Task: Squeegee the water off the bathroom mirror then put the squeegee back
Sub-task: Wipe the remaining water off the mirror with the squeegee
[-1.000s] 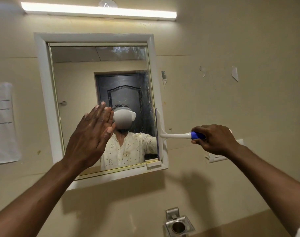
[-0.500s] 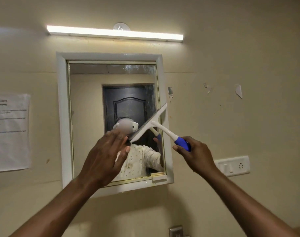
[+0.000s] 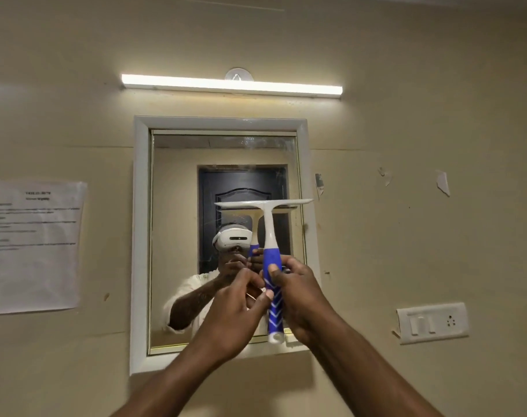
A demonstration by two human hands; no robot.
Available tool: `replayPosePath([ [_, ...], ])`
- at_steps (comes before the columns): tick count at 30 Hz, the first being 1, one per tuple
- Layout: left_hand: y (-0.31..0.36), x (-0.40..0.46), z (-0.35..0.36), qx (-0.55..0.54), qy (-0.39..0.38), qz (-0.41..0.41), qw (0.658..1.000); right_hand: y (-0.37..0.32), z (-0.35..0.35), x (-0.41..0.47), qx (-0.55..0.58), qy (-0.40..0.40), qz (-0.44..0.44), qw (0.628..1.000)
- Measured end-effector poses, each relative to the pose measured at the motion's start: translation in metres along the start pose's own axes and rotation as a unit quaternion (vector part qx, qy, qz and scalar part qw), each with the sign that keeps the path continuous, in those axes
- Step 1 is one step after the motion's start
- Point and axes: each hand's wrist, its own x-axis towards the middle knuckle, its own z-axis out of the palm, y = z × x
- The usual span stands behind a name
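On the beige wall hangs the white-framed mirror, with a lit tube light above it, a printed notice to its left and a switch plate low to its right. Streaks and haze show along the top of the glass, so by my judgement the wiping step is in hand and unfinished.

Both hands meet in front of the lower right of the mirror. The right hand curls around the blue grip of the squeegee, thumb laid across the front. The left hand pinches the same handle from the other side, fingers bent. The tool stands upright, its white blade level across the glass at about mid-height; whether the rubber edge touches the glass I cannot tell.

Next, the blade likely needs lifting to the hazy top strip, pressing flat and drawing straight down; after that the squeegee goes back to its place, which is not in view.

The notice carries lines of black type, too blurred to read. No brand shows on the squeegee, only white chevrons on the blue grip.
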Motion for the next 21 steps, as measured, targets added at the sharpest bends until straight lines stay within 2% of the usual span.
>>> replayPosePath([
  [7, 0.001, -0.004, -0.004, -0.189, 0.068, -0.096, 0.975, 0.009, 0.023, -0.001, 0.083, -0.058, 0.025, 0.995],
  [13, -0.007, -0.003, -0.003, -0.228, 0.134, -0.132, 0.955, 0.017, 0.04, -0.001, 0.04, -0.054, -0.016, 0.998],
  [18, -0.012, 0.004, 0.0, -0.283, 0.178, -0.197, 0.922, 0.019, 0.055, 0.0, 0.001, -0.045, -0.051, 0.998],
  [21, -0.014, 0.011, -0.002, -0.275, 0.192, -0.214, 0.918, 0.016, 0.063, 0.002, -0.038, -0.039, -0.071, 0.996],
])
